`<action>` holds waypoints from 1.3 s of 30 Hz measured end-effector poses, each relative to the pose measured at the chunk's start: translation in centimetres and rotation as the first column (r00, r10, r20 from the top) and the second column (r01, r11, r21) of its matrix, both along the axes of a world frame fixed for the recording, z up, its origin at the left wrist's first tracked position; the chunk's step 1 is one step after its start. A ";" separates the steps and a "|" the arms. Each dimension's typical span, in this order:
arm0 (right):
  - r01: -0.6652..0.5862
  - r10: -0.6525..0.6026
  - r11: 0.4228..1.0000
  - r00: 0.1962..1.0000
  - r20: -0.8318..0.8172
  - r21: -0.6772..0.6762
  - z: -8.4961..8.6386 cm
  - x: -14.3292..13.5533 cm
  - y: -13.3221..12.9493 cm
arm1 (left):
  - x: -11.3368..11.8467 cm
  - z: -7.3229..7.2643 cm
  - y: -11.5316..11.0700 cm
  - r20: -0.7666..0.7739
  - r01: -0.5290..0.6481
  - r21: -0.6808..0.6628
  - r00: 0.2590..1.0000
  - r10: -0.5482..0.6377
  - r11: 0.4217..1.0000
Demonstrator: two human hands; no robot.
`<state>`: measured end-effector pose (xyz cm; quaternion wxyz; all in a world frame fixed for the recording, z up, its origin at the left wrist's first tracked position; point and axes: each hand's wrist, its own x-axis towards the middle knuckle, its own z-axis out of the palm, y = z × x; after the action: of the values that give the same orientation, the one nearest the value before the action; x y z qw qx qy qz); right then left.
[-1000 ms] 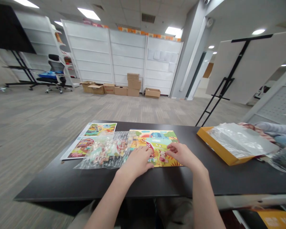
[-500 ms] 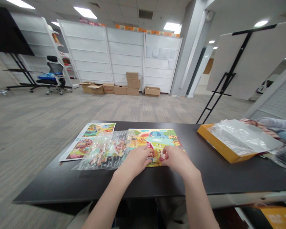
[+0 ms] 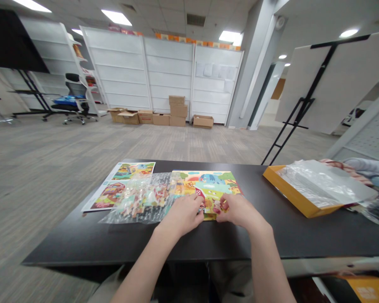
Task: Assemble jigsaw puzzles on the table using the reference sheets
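A colourful picture board (image 3: 213, 185) with a blue elephant and a red barn lies on the black table (image 3: 113, 244). My left hand (image 3: 186, 213) rests on its lower left part, fingers bent over the barn. Over the lower right part is my right hand (image 3: 236, 210), its fingers curled at the pink animal picture; whether a small piece is between them is too small to tell. A clear plastic bag of puzzle pieces (image 3: 145, 200) overlaps the board's left edge. Under the bag's left side lies a printed picture sheet (image 3: 109, 193).
At the table's right stands a yellow box tray (image 3: 290, 194) with clear plastic wrapping (image 3: 318, 183), beside rolled cloths (image 3: 366, 164). Cardboard boxes (image 3: 177, 111) and an office chair (image 3: 74, 101) stand farther back. A black stand (image 3: 300, 111) holds a white board.
My right hand has shifted slightly right over the board, so more of the picture shows between my hands. The whole view has moved a little.
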<state>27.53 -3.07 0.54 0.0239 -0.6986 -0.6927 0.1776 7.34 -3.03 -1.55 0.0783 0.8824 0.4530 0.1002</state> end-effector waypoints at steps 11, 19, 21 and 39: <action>-0.024 0.024 1.000 0.999 -0.031 0.001 -0.6 0.0 0.3 | 0.3 -0.2 0.0 0.001 0.001 0.027 1.000 -0.001 1.000; -0.061 0.061 0.998 0.997 -0.054 0.003 -1.0 0.3 0.4 | 0.1 -0.5 0.0 0.018 0.027 0.027 0.999 -0.027 0.999; -0.057 0.057 0.998 0.998 -0.036 0.016 -1.0 0.3 0.4 | 0.1 -0.4 0.0 0.017 0.034 0.018 0.999 -0.035 0.999; -0.122 0.124 0.992 0.933 -0.338 0.029 -1.7 1.8 0.8 | -0.2 -0.2 -0.1 0.057 0.026 -0.042 0.998 -0.024 0.999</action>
<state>29.29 -2.27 -1.17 0.1341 -0.6128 -0.7213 0.2937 7.09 -3.10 -1.73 0.1111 0.8829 0.4416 0.1145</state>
